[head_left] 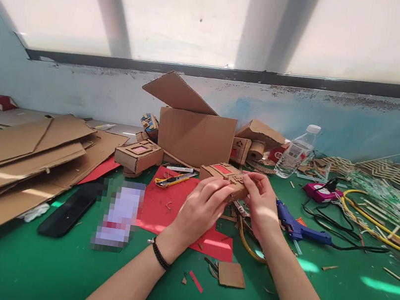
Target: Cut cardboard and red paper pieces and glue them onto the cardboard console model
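A small cardboard box point(209, 170) with a red panel and raised cardboard trim on top is held in front of me. My left hand point(203, 210) curls its fingers over the near left side of this box. At its right end my right hand point(261, 199) pinches with thumb and fingertips, which hide whatever small piece may be there. Under my left wrist lies a sheet of red paper point(161, 209). Scissors point(244, 217) rest below the right hand, partly covered. Just right of that hand is a blue glue gun point(297, 227) with its black cord.
Flat cardboard sheets point(25, 159) are stacked at left, beside a black phone-shaped object point(69, 211). A similar small box point(139, 156), a yellow utility knife point(176, 180) and a large cardboard box point(195, 136) stand or lie ahead. A water bottle point(297, 152) and wooden sticks point(380, 172) are at right.
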Demonstrator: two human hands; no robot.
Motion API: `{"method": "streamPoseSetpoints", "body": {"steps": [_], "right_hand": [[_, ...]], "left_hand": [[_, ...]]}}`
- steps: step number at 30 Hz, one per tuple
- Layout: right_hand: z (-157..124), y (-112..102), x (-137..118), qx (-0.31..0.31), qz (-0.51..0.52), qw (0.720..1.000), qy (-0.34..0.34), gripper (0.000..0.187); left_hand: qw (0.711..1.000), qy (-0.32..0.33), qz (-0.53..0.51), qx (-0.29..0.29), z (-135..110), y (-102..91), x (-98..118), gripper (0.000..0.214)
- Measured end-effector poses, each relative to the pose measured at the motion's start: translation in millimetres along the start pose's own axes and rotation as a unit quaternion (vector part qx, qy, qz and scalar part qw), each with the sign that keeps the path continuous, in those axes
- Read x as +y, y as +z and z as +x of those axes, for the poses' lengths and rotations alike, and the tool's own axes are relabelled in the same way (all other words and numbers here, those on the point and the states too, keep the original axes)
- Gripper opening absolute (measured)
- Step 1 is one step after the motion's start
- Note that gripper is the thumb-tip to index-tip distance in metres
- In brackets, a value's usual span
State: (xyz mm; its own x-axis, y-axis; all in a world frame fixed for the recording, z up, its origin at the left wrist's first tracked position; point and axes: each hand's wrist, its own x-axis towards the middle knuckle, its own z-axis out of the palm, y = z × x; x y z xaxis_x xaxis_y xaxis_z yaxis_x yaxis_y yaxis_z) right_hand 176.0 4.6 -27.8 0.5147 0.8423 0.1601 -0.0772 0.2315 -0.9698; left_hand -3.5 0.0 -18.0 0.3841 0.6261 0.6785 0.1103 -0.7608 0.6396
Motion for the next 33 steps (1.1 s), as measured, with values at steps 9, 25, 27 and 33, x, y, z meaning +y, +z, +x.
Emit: {"method": "streamPoseSetpoints", "body": {"steps": [9,25,27,33], "right_hand": [[0.3,-8.4,-8.8,0.048,-0.018,0.988,-0.143,0.035],[-2.8,-8.4,-13.6,-0.044,0.047,0.987,-0.147,0.039],[-2.0,-7.0,-12.1,-0.039,0.039,0.990,-0.131,0.043],[-4.2,1.6,-1.7,-0.046,0.020,0.998,-0.041,0.058]], "left_hand": [[0.925,-0.228,-0.182,0.242,6.0,0.8,-3.3,0.050],[0.832,-0.358,-0.416,0.072,9.8,-5.4,-7.1,0.059],[0.834,-0.351,-0.412,0.106,10.9,-5.0,-7.9,0.061],[0.828,-0.328,-0.398,0.221,13.3,-4.3,-10.6,0.064]]}}
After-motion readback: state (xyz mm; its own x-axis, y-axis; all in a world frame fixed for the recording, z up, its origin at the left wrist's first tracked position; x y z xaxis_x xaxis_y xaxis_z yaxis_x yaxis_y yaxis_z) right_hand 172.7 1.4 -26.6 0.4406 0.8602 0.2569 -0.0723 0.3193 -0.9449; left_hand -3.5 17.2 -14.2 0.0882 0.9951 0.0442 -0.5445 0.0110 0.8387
